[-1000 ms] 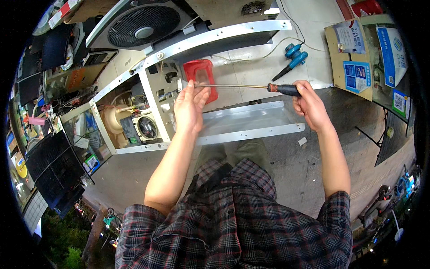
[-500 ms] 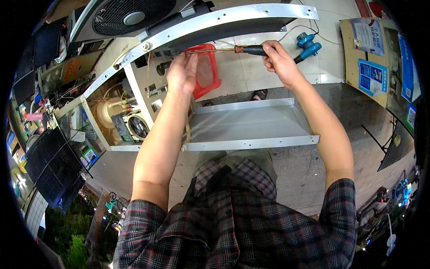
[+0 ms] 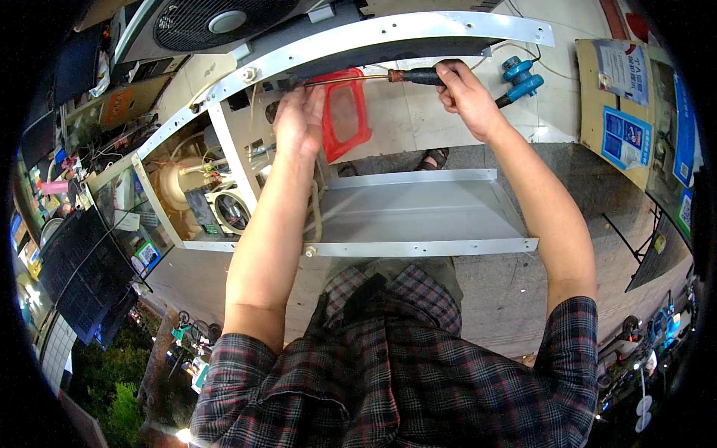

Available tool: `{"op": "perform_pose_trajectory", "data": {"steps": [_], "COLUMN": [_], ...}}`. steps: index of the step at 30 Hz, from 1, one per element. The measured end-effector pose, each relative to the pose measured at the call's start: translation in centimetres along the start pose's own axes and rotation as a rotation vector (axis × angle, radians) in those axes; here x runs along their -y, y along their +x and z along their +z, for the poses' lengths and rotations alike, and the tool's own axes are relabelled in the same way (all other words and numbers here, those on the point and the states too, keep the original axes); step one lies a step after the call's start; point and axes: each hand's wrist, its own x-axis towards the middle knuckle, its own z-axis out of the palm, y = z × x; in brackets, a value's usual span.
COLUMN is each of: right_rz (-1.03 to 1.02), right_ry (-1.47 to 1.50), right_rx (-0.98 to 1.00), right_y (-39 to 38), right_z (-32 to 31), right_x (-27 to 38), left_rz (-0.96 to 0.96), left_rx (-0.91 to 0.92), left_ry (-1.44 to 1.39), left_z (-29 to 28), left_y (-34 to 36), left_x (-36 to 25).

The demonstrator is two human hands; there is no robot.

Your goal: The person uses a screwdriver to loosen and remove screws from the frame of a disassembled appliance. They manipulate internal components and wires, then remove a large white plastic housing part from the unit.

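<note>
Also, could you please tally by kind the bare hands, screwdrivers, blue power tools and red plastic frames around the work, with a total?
Bare hands: 2 (left hand, right hand)
Screwdriver: 1
Blue power tool: 1
Red plastic frame: 1
Total: 5

From here I cannot make out the tip of the screwdriver [image 3: 399, 75] beside the left hand [image 3: 300, 125], and the right hand [image 3: 467, 98] hides its handle's end. The view's upper edge crops the fan [image 3: 226, 22].

I have room above tray [image 3: 418, 213], between forearms [image 3: 261, 250]. Screwdriver [image 3: 420, 76] bars gap from left hand [image 3: 300, 123] to right hand [image 3: 466, 97]; rail [image 3: 396, 30] bars far side; red basket [image 3: 362, 112] right of left hand, blower [image 3: 524, 82] right of right.
</note>
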Motion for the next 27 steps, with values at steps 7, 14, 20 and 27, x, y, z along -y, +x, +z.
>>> {"op": "perform_pose_trajectory", "data": {"steps": [7, 14, 20, 27], "right_rz": [-0.024, 0.006, 0.077, -0.100], "right_ry": [-0.014, 0.072, -0.050, -0.243], "right_rx": [0.033, 0.138, 0.122, 0.030], "right_y": [1.0, 2.6, 3.9, 3.6], "right_z": [-0.3, -1.0, -1.7, -1.8], "right_x": [0.3, 0.8, 0.7, 0.0], "left_rz": [0.010, 0.026, -0.030, -0.052], "left_rx": [-0.021, -0.023, 0.016, 0.092], "left_ry": [-0.006, -0.036, -0.126, -0.120], "left_z": [0.2, 0.3, 0.6, 1.3], "left_y": [0.0, 0.3, 0.2, -0.2], "left_x": [0.2, 0.2, 0.5, 0.8]}}
